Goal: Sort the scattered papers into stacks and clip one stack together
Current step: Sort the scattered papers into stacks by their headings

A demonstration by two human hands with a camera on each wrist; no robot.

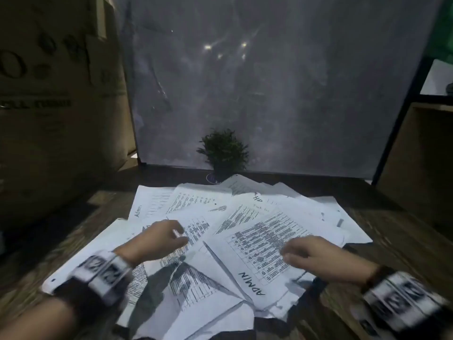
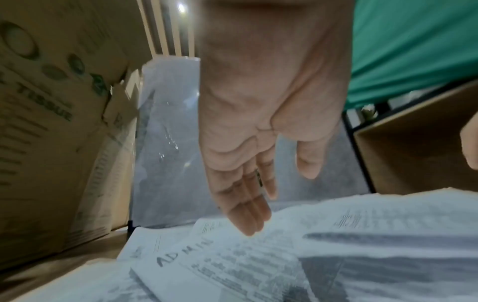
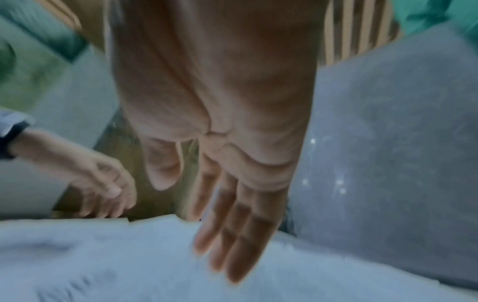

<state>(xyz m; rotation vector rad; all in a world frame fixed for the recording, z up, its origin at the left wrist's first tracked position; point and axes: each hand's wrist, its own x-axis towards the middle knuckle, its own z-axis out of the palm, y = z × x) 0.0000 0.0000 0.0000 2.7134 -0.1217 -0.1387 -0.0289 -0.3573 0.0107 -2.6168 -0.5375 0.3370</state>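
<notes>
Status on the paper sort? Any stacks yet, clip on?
Done: nothing visible. The papers lie in one overlapping, unsorted spread on the wooden table. In hand: the left hand and right hand are over the pile with fingers extended, holding no sheet; contact is blurred. Left: sort sheets into stacks, such as the ADMIN sheet, then clip one. No clip in view.

Grey panel (image 1: 269, 94), wooden desk (image 1: 392, 241), cardboard box (image 1: 49, 106)

1. Dim overall; white papers (image 1: 245, 241) brightest.
2. Small glare spots on grey panel (image 1: 245, 82).
3. Motion blur over wrist bands (image 1: 103, 273), wrist views soft.
4. Dark shadows beneath forearms; edges bent outward.
</notes>
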